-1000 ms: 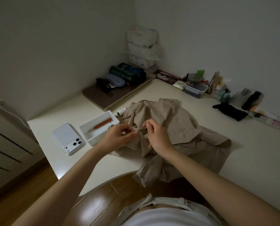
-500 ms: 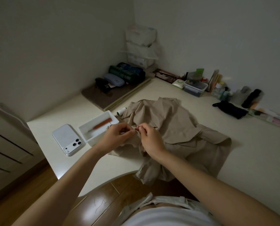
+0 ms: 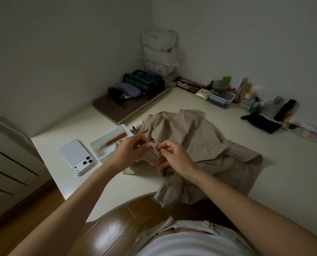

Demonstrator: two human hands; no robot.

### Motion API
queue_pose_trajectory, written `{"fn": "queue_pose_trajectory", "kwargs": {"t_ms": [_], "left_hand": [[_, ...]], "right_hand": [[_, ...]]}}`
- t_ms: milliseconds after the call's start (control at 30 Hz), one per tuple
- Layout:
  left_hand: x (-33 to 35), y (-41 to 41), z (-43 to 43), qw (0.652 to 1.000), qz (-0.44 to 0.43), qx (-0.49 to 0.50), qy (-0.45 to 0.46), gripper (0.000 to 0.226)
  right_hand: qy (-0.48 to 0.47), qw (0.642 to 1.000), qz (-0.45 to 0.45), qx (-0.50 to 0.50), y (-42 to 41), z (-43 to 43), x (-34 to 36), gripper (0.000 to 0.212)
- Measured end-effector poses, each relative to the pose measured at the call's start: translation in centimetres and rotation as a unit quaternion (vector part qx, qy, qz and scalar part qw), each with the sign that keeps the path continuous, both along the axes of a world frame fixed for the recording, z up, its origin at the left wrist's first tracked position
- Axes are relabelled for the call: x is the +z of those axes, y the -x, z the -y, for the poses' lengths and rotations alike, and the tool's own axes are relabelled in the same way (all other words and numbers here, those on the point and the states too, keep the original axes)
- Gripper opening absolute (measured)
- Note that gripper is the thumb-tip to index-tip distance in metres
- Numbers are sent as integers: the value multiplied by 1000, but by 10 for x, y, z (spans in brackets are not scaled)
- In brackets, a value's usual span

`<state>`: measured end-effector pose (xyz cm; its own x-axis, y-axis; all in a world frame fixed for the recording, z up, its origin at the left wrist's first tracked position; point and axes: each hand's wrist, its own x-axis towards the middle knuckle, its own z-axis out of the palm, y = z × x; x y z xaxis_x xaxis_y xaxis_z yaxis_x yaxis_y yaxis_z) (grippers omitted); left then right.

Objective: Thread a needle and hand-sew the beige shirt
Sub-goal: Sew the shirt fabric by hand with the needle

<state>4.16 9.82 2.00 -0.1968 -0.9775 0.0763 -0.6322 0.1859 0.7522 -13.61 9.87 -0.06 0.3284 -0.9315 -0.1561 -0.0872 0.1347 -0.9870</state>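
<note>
Both hands at a fold of the beige shirt (image 3: pixel 200 141), which lies crumpled on the table (image 3: pixel 265 182).
The needle is too small to make out in the dim light. The left hand (image 3: pixel 130 152) pinches the fold with curled fingers; the right hand (image 3: pixel 174 156) pinches it just beside, lower fingers partly hidden under the cloth.

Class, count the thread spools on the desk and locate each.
1. The white spool lies by the far corner of the white tray, at the edge of the beige shirt. Others may hide under the shirt.
</note>
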Motion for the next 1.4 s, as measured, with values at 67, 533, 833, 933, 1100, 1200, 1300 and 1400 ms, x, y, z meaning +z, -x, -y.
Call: {"fn": "queue_pose_trajectory", "kwargs": {"t_ms": [67,533,833,933,1100,1200,1300,1400], "left_hand": [[0,1,0,1000,4,5,-1,11],[5,6,-1,1000,3,-11,-20,15],[3,15,0,997,-55,-35,-44,12],[6,15,-3,985,-134,-33,-100,12],[9,13,-5,963,-195,3,-186,16],[10,11,-4,958,-199,3,-208,16],[12,11,-5,954,-222,-15,-200,17],[12,13,-6,943,-267,-3,-201,15]], "right_hand": [[-1,1000,8,1,1,1,-1,12],[34,998,5,46,6,6,-9,20],[-6,993,81,84,6,7,-3,17],[-38,989,115,81,8,7,-3,17],[-59,987,130,73,7,8,-1,15],[-64,987,130,71,6,10,0,13],[-65,989,118,65,6,11,3,11],[-74,991,99,45,7,12,4,11]]}}
